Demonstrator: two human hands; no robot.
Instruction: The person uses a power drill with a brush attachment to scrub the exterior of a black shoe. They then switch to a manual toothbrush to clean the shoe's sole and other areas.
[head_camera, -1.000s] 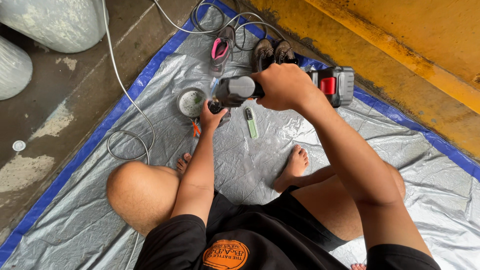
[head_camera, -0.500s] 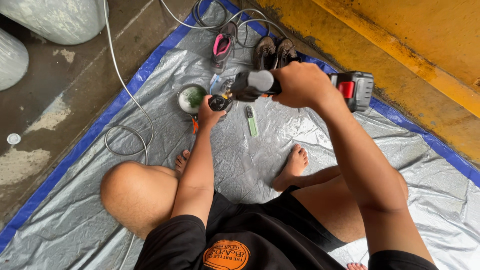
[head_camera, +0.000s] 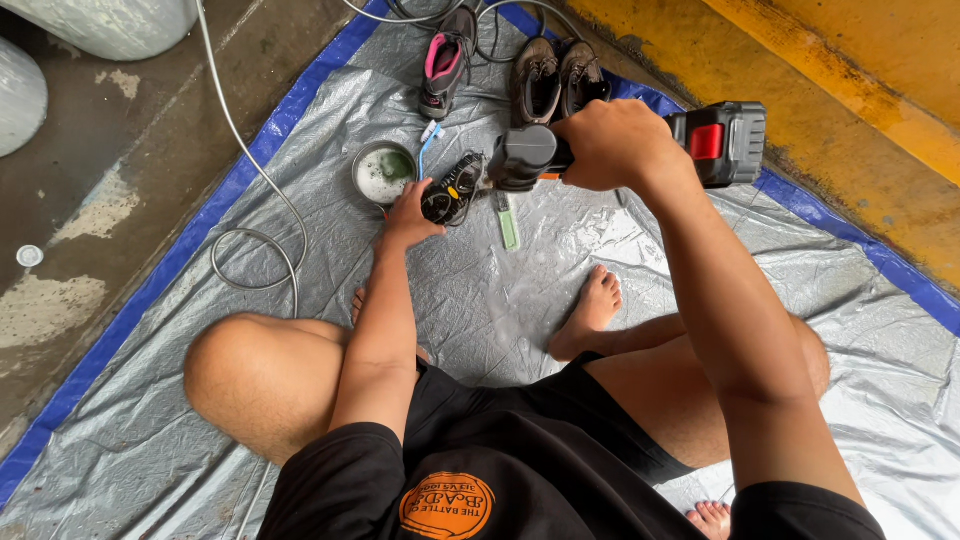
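Note:
My right hand (head_camera: 612, 145) grips a black cordless power tool (head_camera: 528, 155) with a red-and-black battery pack (head_camera: 722, 143), held level above the tarp. Its front end points left at a small dark shoe (head_camera: 452, 189) that my left hand (head_camera: 409, 212) holds by its near side, just off the silver tarp (head_camera: 500, 300). A small round bowl (head_camera: 382, 172) with white and green residue sits just left of the shoe. A light blue toothbrush (head_camera: 428, 141) lies behind the bowl, and a green-handled brush (head_camera: 509, 224) lies on the tarp under the tool.
A pink-lined shoe (head_camera: 443, 62) and a pair of brown shoes (head_camera: 553, 75) stand at the tarp's far edge. A grey hose (head_camera: 250, 200) loops over wet concrete on the left. A yellow wall (head_camera: 850, 90) runs along the right. My bare legs are crossed on the tarp.
The power tool and my right hand have shifted right and slightly up in view. My left hand stays on the small dark shoe beside the bowl.

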